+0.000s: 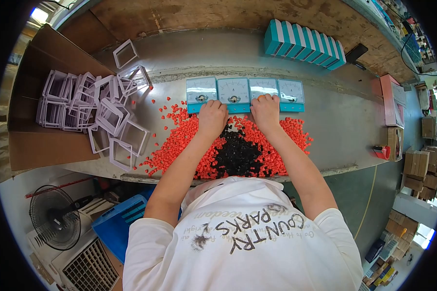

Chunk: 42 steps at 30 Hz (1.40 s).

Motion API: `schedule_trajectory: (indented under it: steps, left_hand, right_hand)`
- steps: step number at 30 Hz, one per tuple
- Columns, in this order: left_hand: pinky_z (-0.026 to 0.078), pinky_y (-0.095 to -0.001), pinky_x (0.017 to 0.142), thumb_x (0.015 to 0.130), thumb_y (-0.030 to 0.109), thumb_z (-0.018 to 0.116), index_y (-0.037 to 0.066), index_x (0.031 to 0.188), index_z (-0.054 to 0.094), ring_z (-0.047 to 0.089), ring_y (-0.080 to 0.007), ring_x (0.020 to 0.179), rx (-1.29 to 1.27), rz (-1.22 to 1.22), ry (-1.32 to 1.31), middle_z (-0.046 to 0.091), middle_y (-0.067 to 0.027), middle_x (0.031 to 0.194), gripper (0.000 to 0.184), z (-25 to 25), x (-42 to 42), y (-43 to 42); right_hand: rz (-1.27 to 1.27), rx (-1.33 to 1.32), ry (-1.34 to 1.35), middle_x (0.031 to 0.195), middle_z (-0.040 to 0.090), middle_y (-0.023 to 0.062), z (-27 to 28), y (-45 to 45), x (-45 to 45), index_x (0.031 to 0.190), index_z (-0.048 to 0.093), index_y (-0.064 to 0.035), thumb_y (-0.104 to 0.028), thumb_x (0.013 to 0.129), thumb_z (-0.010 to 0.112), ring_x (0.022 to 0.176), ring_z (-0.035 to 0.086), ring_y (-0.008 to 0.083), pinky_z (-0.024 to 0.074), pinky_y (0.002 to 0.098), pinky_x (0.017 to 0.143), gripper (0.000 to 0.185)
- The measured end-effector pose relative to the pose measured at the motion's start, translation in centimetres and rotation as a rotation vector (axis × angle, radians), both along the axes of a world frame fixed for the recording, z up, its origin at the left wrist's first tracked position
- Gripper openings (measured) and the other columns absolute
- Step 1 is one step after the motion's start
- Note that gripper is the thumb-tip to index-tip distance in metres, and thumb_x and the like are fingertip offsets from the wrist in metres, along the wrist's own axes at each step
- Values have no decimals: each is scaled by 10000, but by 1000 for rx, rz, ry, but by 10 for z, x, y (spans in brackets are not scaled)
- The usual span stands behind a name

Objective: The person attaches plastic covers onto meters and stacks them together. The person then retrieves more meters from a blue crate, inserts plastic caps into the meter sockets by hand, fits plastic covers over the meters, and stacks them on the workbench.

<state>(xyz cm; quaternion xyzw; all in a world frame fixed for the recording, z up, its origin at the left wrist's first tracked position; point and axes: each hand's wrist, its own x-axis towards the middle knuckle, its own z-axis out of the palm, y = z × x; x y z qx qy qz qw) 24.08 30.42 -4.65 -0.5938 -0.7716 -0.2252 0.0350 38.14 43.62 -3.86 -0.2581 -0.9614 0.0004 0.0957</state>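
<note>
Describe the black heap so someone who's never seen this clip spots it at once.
Start at the grey worktop and find the row of four teal-edged meters. Just on the wearer's side of that row lie masses of small red pieces. The black heap sits between them, the only dark patch amid the red.

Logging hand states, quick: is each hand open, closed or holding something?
Left hand: fingers curled at the leftmost meter; any grip is hidden.
Right hand: fingers curled at the third meter from the left; grip cannot be told.
</note>
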Motion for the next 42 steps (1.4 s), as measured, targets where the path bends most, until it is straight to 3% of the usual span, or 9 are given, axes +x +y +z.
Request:
schedule_trajectory:
  steps: [4, 10, 12, 14, 16, 26, 32, 37, 42]
  left_hand:
    - [424, -365, 697, 732, 118, 628, 50, 837, 633, 529, -253, 811, 6, 1, -23, 548, -69, 790, 125, 3, 4, -1]
    - [411, -361, 701, 695, 68, 585, 66, 830, 621, 515, -244, 838, 90, -51, -80, 538, -64, 773, 141, 2, 7, 4]
    - [412, -356, 700, 686, 69, 581, 69, 816, 615, 514, -241, 837, 110, -81, -73, 541, -59, 768, 135, 7, 15, 5]
    - [413, -351, 699, 678, 70, 577, 72, 802, 609, 513, -238, 837, 126, -108, -65, 545, -54, 763, 129, 7, 24, 4]
    - [416, -337, 700, 680, 76, 568, 75, 758, 587, 512, -229, 839, -32, -178, -27, 554, -44, 760, 81, -5, 30, 2]
    - [436, -341, 679, 669, 74, 572, 58, 748, 565, 524, -233, 815, -169, -171, 52, 556, -57, 726, 81, -18, 36, 3]
    - [442, -365, 685, 668, 91, 622, 52, 785, 552, 518, -255, 796, -133, -161, -49, 544, -79, 761, 142, -9, 32, 0]
    - [445, -387, 727, 688, 25, 605, 40, 836, 584, 527, -305, 820, 155, 86, -310, 560, -131, 796, 149, 1, 1, -20]
    - [440, -384, 746, 733, 26, 600, 46, 879, 594, 533, -310, 832, 179, 350, -351, 571, -133, 862, 147, 4, -50, -54]
  right_hand:
    - [10, 2, -18, 755, 551, 38, 0, 0, 2, 748, 591, -123, -143, 695, 622, 820, 508, 213, 344, 374, 770, 65]
    - [28, -3, 56, 782, 558, 63, -2, -5, 5, 735, 603, -92, -118, 671, 602, 837, 513, 228, 349, 372, 790, 69]
    - [-32, -86, 248, 790, 549, 62, -3, -6, 6, 790, 620, -94, -115, 677, 606, 847, 511, 241, 357, 370, 786, 115]
    - [-77, -139, 276, 796, 546, 60, 4, -6, 10, 816, 629, -106, -110, 698, 608, 846, 511, 248, 359, 373, 778, 120]
    - [-186, -199, 319, 793, 552, 55, 6, -3, 14, 813, 624, -116, -115, 712, 617, 848, 512, 241, 356, 376, 775, 102]
    - [-88, -135, 99, 786, 575, 61, -1, -3, 12, 771, 615, -93, -123, 717, 599, 845, 517, 231, 345, 371, 770, 63]
    - [-8, -23, 30, 759, 576, 62, -5, -3, 11, 716, 591, -81, -154, 713, 586, 836, 519, 224, 342, 367, 767, 73]
    - [-79, -20, -33, 740, 585, 54, 0, -2, 8, 725, 609, -90, -226, 734, 636, 802, 527, 221, 343, 371, 759, 138]
    - [-80, -26, -41, 730, 594, 62, 0, 4, 7, 705, 614, -88, -318, 733, 649, 782, 535, 227, 342, 375, 755, 235]
